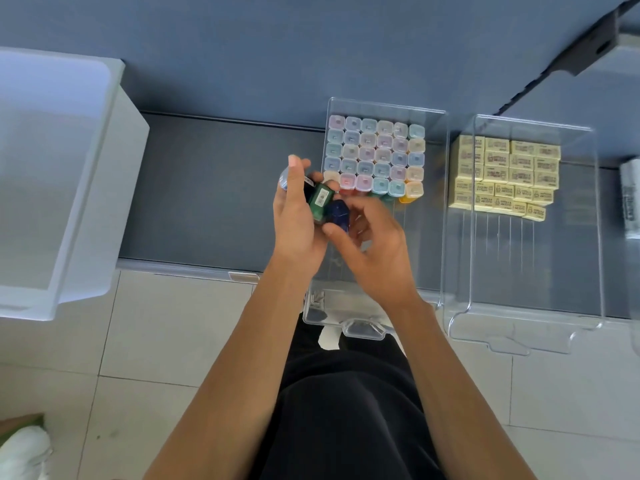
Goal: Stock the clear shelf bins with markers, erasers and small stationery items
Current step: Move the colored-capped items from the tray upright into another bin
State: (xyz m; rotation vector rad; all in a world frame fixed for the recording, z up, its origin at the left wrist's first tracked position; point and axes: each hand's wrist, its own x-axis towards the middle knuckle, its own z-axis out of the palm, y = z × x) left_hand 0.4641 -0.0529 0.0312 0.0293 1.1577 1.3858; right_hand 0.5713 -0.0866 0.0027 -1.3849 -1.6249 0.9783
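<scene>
Markers [320,202] sit gripped in your left hand [298,220]; right hand [377,258] pinches the blue marker [337,214]; bin [427,244] is just ahead, rightwards

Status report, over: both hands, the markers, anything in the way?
Left hand grips a bunch of markers. Right hand pinches the dark blue marker. Marker bin front part free; nothing blocks it.
</scene>
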